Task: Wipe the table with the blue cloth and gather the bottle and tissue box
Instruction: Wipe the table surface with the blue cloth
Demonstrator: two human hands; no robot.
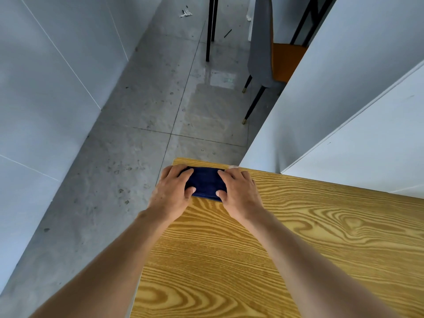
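A folded dark blue cloth lies at the far left corner of the wooden table. My left hand grips the cloth's left end, fingers over its top and thumb on its near edge. My right hand holds the right end the same way. Both hands press the cloth flat on the wood. No bottle or tissue box is in view.
The table's left edge drops to a grey tiled floor. White panels rise behind the table on the right. A grey and orange chair and black table legs stand farther back.
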